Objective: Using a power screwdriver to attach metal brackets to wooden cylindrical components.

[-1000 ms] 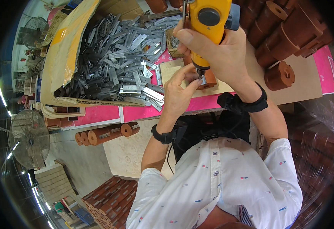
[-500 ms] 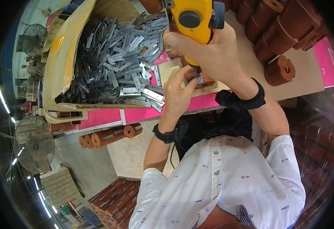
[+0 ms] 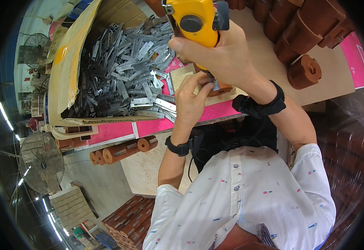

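My right hand [image 3: 227, 56] is wrapped around a yellow power drill [image 3: 197, 27] with a black knob, its nose pointing down. Under the nose lies a reddish-brown cylinder [image 3: 223, 91], partly covered by my hands, with a small strip of bare metal [image 3: 216, 86] on it. The fingers of my left hand [image 3: 189, 98] are pinched together at the drill's tip, against the strip. What they pinch is too small and covered to make out.
To the left, a cardboard box [image 3: 65, 62] overflows with loose metal strips [image 3: 127, 66]. Brown cylinders [image 3: 298, 33] are stacked at the far right, with a single slotted one [image 3: 304, 73] nearer. More cylinders [image 3: 121, 152] lie below the pink table edge [image 3: 157, 127]. A fan [image 3: 41, 162] stands at left.
The drill and my right hand have shifted a little to the left, the drill leaning slightly more. My left hand keeps its pinch at the tip. The whole view has turned slightly.
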Demonstrator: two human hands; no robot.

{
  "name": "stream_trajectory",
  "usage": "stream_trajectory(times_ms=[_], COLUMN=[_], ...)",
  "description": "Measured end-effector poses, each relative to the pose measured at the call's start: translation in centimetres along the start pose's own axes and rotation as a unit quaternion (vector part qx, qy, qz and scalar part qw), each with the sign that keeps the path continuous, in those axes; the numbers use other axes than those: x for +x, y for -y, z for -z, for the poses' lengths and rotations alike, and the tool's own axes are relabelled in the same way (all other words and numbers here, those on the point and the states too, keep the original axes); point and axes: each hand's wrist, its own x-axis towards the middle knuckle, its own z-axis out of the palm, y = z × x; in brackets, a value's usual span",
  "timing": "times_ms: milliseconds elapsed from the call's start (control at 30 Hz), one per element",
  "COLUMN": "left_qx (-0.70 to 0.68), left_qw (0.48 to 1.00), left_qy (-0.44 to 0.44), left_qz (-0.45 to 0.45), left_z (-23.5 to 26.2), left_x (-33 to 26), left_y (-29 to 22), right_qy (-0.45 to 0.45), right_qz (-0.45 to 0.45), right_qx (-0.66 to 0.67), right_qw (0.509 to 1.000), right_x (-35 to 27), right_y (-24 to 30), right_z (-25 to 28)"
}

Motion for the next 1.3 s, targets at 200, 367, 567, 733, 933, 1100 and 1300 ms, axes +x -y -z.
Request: stream_trajectory(times_ms=[200,367,567,733,933,1100,1300], left_qx=[0.031,0.031,0.043,0.040,0.054,0.070,0.060], left_qw=[0.999,1.000,0.999,0.999,0.996,0.987,0.990], left_qy=[-0.005,0.000,0.004,-0.015,0.069,0.146,0.129], left_qz=[-0.021,0.001,0.007,0.001,-0.016,0.016,-0.005], left_z=[-0.1,-0.1,0.0,-0.1,0.3,-0.3,-1.2], left_x=[0.2,0.3,0.3,0.3,0.0,0.9,1.3], left_y=[-0.4,-0.4,-0.6,-0.9,-0.4,0.8,1.9], right_qy=[0.000,-0.005,0.000,0.013,0.015,0.021,0.009], right_qz=[0.016,0.037,0.045,0.025,0.007,0.019,0.020], right_qx=[-0.024,-0.051,-0.060,-0.084,-0.051,-0.048,-0.067], right_qw=[1.000,0.998,0.997,0.996,0.999,0.998,0.998], right_x=[-0.1,-0.1,-0.1,-0.4,-1.1,-1.5,-1.3], right_y=[-0.5,-0.8,-1.0,-0.7,-1.1,-0.9,-1.3], right_z=[0.0,0.0,0.0,0.1,0.0,-0.4,-0.7])
